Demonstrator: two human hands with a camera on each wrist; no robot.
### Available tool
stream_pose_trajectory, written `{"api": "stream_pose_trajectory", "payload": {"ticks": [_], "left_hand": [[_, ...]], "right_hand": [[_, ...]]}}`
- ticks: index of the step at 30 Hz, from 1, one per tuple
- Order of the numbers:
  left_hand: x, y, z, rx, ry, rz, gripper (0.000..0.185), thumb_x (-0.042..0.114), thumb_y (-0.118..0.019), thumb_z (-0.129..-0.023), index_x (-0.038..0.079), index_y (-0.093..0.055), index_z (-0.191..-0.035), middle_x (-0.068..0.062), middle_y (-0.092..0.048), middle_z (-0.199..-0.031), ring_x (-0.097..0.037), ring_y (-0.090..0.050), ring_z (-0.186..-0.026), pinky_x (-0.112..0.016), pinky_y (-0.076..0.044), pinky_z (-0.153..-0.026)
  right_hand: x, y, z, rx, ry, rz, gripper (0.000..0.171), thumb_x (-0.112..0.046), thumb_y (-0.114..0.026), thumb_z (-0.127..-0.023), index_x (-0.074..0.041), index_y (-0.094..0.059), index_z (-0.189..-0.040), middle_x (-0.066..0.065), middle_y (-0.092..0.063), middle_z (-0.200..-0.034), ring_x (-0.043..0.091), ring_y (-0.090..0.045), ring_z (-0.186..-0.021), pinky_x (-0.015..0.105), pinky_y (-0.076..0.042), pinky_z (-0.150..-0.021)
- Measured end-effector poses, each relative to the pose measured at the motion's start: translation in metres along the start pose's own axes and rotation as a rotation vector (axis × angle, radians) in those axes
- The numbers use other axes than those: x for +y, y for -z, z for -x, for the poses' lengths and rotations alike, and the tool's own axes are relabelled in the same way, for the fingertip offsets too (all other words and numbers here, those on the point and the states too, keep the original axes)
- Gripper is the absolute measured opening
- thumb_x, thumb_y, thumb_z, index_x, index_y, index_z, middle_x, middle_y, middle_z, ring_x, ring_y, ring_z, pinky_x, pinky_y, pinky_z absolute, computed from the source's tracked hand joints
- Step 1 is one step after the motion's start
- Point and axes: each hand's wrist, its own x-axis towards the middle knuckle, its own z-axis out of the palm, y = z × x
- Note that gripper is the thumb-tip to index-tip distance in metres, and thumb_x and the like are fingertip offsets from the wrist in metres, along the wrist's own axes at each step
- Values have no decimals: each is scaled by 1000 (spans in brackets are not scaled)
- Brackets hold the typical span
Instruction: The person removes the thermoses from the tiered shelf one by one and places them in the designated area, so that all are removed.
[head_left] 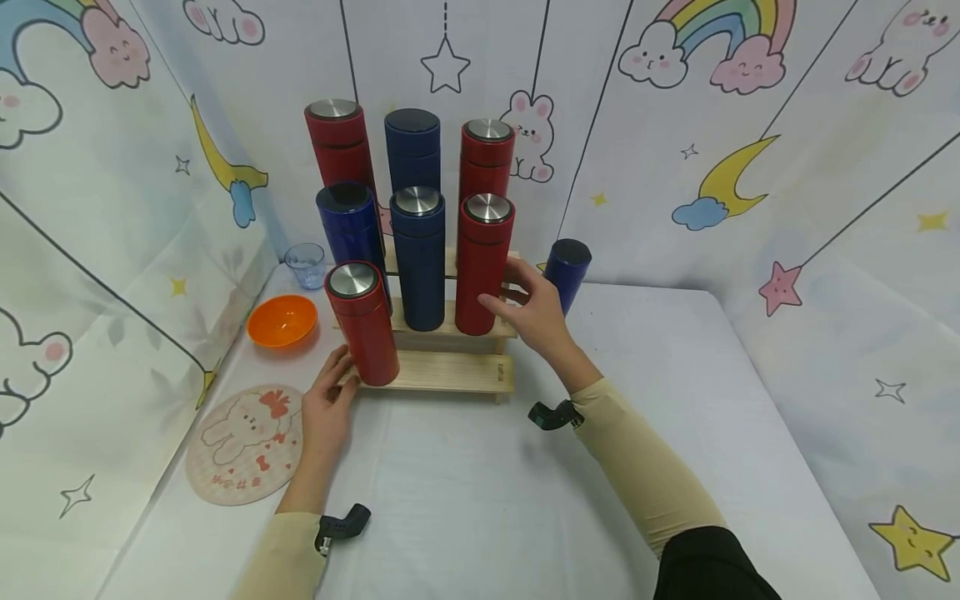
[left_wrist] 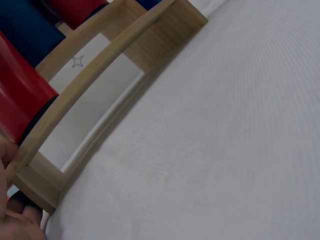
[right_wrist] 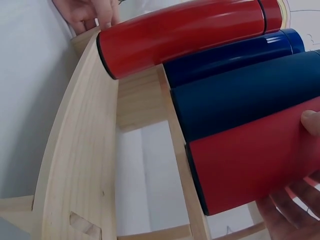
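A three-step wooden rack [head_left: 450, 372] holds several red and blue thermos bottles. My right hand [head_left: 536, 312] holds the red thermos [head_left: 483, 271] at the right end of the middle step, thumb on its near side and fingers behind. In the right wrist view, that red thermos [right_wrist: 255, 160] stands beside a dark blue thermos [right_wrist: 240, 95]. My left hand [head_left: 327, 404] grips the left end of the lowest step, next to the base of another red thermos [head_left: 365, 329]. The left wrist view shows the rack end [left_wrist: 37, 185] between thumb and fingers.
An orange bowl [head_left: 282, 322] and a clear bluish glass [head_left: 306, 265] stand left of the rack. A round bunny mat [head_left: 243, 446] lies by the left forearm. One blue thermos [head_left: 567, 267] stands behind the right hand. Printed cloth [head_left: 600, 108] hangs around the table.
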Motion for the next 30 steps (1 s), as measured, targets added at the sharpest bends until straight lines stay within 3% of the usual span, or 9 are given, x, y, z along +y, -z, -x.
{"api": "stream_pose_trajectory", "payload": {"ticks": [14, 23, 30], "left_hand": [[4, 0, 2, -3, 7, 3, 40, 10, -62, -110, 7, -66, -150, 0, -51, -164, -21, -44, -153, -11, -42, -100], [4, 0, 1, -2, 44, -38, 40, 16, -62, -111, 12, -66, -151, 10, -51, -163, -11, -43, -152, -17, -43, -107], [4, 0, 2, 2, 43, -46, 41, 17, -62, -111, 13, -66, -152, 14, -51, -162, -8, -43, -151, -18, -43, -108]], "right_hand": [[-2, 5, 2, 5, 44, 31, 58, -17, -87, -94, -11, -64, -147, 5, -71, -134, 23, -69, -119, 48, -58, -103], [-5, 13, 5, 23, 50, 2, 59, -12, -86, -94, -9, -63, -148, 9, -70, -136, 28, -68, -121, 50, -57, -104], [-8, 20, 8, 32, 50, 5, 61, -6, -86, -93, -7, -62, -149, 10, -69, -139, 27, -67, -125, 44, -58, -103]]}}
